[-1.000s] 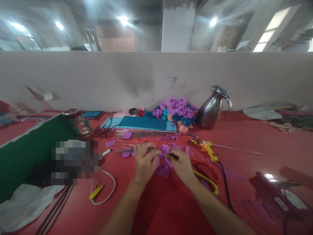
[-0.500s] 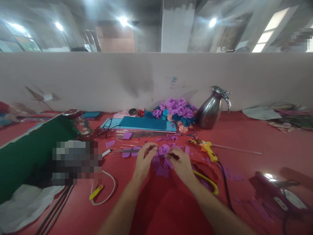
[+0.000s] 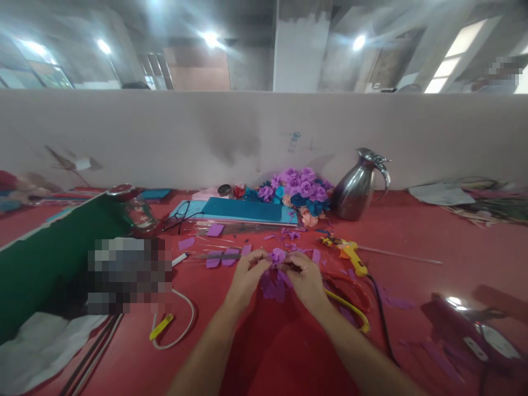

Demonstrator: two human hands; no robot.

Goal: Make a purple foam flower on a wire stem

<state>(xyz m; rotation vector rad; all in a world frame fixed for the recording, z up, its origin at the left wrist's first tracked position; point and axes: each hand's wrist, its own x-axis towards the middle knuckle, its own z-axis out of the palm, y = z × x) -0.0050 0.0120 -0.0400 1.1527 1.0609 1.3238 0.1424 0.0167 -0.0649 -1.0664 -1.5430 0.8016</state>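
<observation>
Between my two hands is a purple paper flower (image 3: 278, 256), its petals curled around a tight centre. My left hand (image 3: 250, 270) pinches its left edge with thumb and fingers. From the other side my right hand (image 3: 304, 273) grips the flower's right edge, fingers bent inward. Loose purple paper petals (image 3: 274, 289) lie on the red table just below the flower. More cut purple pieces (image 3: 221, 258) lie left of my left hand. The fingertips partly cover the flower's lower rim.
A yellow glue gun (image 3: 352, 257) lies to the right, near red-and-yellow-handled scissors (image 3: 350, 308). Behind are finished paper flowers (image 3: 303, 184), blue sheets (image 3: 243, 209), eyeglasses (image 3: 179, 216) and a steel jug (image 3: 355, 187). A green partition (image 3: 61, 247) stands left; a dark shiny device (image 3: 474, 330) sits right.
My hands have drawn slightly closer together around the flower, the left shifting a little right. The flower stays in both hands, and the view has tilted slightly.
</observation>
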